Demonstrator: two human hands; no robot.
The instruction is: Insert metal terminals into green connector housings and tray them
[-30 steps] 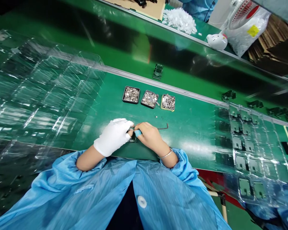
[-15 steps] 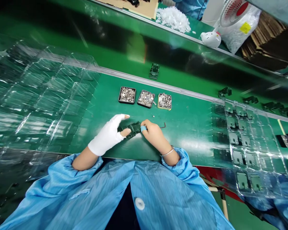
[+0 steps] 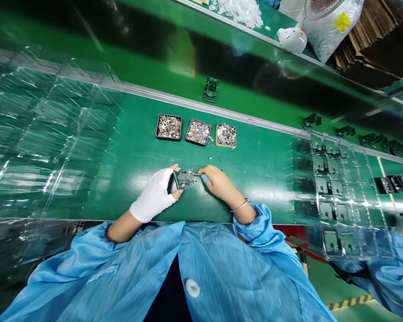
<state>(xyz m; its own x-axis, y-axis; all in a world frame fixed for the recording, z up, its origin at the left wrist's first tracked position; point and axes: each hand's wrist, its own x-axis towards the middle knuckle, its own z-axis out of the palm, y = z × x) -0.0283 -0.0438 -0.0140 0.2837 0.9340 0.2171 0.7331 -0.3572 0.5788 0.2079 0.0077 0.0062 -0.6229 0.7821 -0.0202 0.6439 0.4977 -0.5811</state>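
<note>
My left hand, in a white fingerless glove, is closed round one end of a dark green chassis-like part. Its side with several small metal pieces and slots faces up. My right hand, with blue tape on a finger, pinches a thin metal tool, whose tip meets or nearly meets the part's right end. The fingers hide most of this tool. Beyond the hands stand a left black box, a middle box and a right box, all filled with small metal pieces.
A small metal piece lies on the green bench. Another green part stands behind the metal rail. Clear plastic trays are at left; a tray with several green parts is at right, near another person's blue sleeve.
The green part has been turned over, so its metal-fitted side now shows. My right hand has drawn back from it, and the tool's tip now points left at it. The view has shifted slightly.
</note>
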